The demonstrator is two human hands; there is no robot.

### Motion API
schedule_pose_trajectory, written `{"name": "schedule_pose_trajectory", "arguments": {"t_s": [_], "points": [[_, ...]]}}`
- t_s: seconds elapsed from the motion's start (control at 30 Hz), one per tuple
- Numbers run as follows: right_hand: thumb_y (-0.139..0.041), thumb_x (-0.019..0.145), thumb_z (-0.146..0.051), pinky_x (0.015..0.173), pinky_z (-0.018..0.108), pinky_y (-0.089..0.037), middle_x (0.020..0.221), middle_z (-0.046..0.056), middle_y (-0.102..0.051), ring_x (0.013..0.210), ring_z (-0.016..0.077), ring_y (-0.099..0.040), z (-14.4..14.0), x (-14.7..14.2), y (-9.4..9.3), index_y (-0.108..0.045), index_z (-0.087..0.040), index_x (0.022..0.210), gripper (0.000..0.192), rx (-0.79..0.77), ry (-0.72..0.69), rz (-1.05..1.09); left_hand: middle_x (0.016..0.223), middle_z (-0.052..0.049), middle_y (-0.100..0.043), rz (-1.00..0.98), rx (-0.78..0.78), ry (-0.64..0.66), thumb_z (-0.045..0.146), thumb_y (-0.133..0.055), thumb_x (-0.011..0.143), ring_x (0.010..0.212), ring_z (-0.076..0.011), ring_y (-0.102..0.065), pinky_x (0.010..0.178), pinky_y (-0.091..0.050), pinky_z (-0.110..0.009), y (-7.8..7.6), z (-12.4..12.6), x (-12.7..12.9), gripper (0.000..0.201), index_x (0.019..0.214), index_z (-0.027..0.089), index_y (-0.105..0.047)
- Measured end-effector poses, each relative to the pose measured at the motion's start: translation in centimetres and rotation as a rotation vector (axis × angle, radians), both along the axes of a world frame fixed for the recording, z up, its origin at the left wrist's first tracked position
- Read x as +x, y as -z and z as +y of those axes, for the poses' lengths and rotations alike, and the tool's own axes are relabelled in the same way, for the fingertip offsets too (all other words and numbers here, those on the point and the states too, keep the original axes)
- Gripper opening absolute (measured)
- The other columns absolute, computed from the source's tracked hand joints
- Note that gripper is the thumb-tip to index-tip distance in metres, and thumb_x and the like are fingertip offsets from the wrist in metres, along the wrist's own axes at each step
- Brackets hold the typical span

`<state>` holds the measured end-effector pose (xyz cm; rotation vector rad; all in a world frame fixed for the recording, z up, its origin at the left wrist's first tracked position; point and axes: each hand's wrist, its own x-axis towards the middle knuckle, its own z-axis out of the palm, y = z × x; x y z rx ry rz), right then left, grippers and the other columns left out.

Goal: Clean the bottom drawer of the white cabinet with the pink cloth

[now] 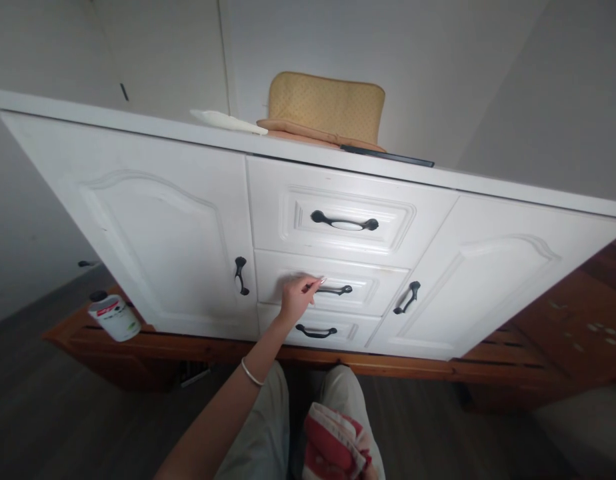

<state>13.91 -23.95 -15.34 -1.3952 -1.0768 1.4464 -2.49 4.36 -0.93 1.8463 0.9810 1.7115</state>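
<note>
Pinching the dark metal handle (pixel 335 290) of the white middle drawer (pixel 333 283), the left hand (pixel 295 298) has its fingers (pixel 315 285) closed on it; the right hand (pixel 369 472), low beside the knees, bunches a red-and-white striped cloth (pixel 334 445).

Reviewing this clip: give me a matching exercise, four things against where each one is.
Things:
1. left hand
2. tan cushion
3. white bottle
4. red-and-white cloth

Places:
A. on the wooden ledge, left of the cabinet
B. on the cabinet top, against the wall
C. at the middle drawer handle
D. low in view, by the person's legs

Pairs: 1-C, 2-B, 3-A, 4-D
</note>
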Motion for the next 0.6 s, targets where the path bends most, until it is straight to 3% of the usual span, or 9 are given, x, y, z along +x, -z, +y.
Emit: {"name": "schedule_pose_trajectory", "arguments": {"t_s": [0.13, 0.23, 0.33, 0.4, 0.5, 0.6], "points": [[-0.076, 0.083, -0.040, 0.078, 0.047, -0.063, 0.130, 0.006, -0.063, 0.121, 0.0324, -0.061, -0.6, -0.1, 1.0, -0.065, -0.027, 0.116, 0.037, -0.013, 0.034, 0.030, 0.070, 0.000, -0.074, -0.068, -0.044, 0.034, 0.044, -0.069, 0.092, 0.054, -0.0127, -0.069, 0.053, -0.050, -0.022, 0.1, -1.6, 0.3, 0.026, 0.081, 0.020, -0.073], [-0.076, 0.085, -0.039, 0.080, 0.047, -0.062, 0.128, 0.008, -0.064, 0.120, 0.0316, -0.062, -0.7, 0.0, 1.6, -0.064, -0.026, 0.118, 0.038, -0.005, 0.054, 0.046, 0.093, -0.005, -0.078, -0.151, -0.060, 0.010, 0.042, -0.064, 0.095, 0.076, -0.0164, -0.074, 0.067, -0.056, -0.025, 1.6, -4.4, 0.2, 0.025, 0.085, 0.020, -0.072], [-0.075, 0.086, -0.041, 0.081, 0.047, -0.062, 0.130, 0.008, -0.063, 0.120, 0.0319, -0.061, -0.6, 0.4, 1.9, -0.064, -0.025, 0.119, 0.039, 0.012, 0.071, 0.052, 0.087, -0.004, -0.076, -0.178, -0.127, -0.097, 0.041, -0.060, 0.097, 0.082, -0.0181, -0.072, 0.074, -0.056, -0.028, 4.4, -6.8, -0.2, 0.026, 0.087, 0.020, -0.071], [-0.075, 0.084, -0.042, 0.077, 0.048, -0.062, 0.132, 0.008, -0.062, 0.121, 0.0333, -0.061, -0.6, 0.6, 2.0, -0.064, -0.026, 0.118, 0.039, 0.021, 0.076, 0.052, 0.084, -0.004, -0.075, -0.025, -0.206, -0.132, 0.043, -0.052, 0.100, 0.082, -0.0187, -0.070, 0.075, -0.054, -0.029, 6.7, -7.3, -0.4, 0.032, 0.087, 0.020, -0.071], [-0.074, 0.083, -0.042, 0.077, 0.050, -0.063, 0.133, 0.008, -0.062, 0.121, 0.0341, -0.061, -0.6, 0.9, 2.1, -0.064, -0.026, 0.117, 0.039, 0.030, 0.071, 0.049, 0.085, -0.006, -0.076, 0.266, -0.274, -0.078, 0.045, -0.046, 0.102, 0.084, -0.0208, -0.069, 0.079, -0.053, -0.033, 9.6, -6.6, -0.1, 0.040, 0.084, 0.021, -0.072], [-0.074, 0.085, -0.041, 0.082, 0.049, -0.062, 0.131, 0.007, -0.063, 0.122, 0.0325, -0.061, -0.5, 1.1, 2.1, -0.064, -0.026, 0.117, 0.036, 0.036, 0.058, 0.042, 0.086, -0.006, -0.075, 0.380, -0.269, -0.033, 0.044, -0.053, 0.098, 0.088, -0.0236, -0.067, 0.084, -0.052, -0.037, 11.9, -5.7, 0.6, 0.036, 0.080, 0.020, -0.072]]}}
